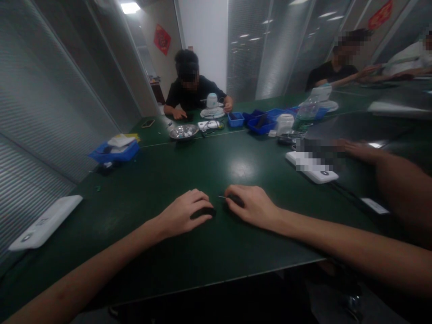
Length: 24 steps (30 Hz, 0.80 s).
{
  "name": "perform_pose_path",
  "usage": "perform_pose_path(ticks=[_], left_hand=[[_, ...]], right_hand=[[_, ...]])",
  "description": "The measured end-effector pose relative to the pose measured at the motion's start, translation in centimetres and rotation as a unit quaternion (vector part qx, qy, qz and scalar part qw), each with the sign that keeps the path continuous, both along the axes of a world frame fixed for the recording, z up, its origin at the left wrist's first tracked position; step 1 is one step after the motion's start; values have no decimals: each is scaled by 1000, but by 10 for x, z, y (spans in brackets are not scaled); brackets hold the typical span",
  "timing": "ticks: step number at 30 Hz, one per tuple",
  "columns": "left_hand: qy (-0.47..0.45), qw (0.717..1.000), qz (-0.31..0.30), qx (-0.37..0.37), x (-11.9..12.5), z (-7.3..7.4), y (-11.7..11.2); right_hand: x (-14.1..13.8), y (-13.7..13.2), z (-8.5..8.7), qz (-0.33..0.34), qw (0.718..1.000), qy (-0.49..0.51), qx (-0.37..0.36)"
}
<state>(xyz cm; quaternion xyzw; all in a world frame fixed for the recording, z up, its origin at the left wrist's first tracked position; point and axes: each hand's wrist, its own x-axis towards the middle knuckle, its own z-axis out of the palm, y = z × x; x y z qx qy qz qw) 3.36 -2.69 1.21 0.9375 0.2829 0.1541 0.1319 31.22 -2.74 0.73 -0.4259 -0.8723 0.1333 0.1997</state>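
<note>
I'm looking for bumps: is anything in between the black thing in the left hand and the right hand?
Nothing visible blocks the way. Green table shows between the black thing and the right hand; only a thin pale tip pokes from the right hand into that gap.

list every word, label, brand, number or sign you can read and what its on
No text is readable.
Red diamond sign, far wall: characters too blurred.
Red sign, upper right: too blurred.
Clear bottle: label too blurred.
White device, left: markings too small.
Small white strip, right: any print too small.
</note>
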Motion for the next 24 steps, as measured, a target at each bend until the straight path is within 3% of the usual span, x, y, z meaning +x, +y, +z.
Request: perform_pose_path(ticks=[3,5,11,16,19,24], left_hand=[[8,999,-26,20,-14,-3,15],[17,999,-10,42,-34,-5,33],[27,983,166,70,-134,-14,90],[52,959,270,73,-210,-21,108],[78,947,303,78,-232,-22,111],[54,927,368,43,-239,-20,111]], right_hand=[[0,0,0,0,1000,2,1],[1,1,0,1,1000,0,3],[2,1,0,3,1000,-4,-2],[2,1,1,5,1000,-2,-9],[1,0,3,6,1000,-1,-9],[1,-1,4,6,1000,-2,-11]])
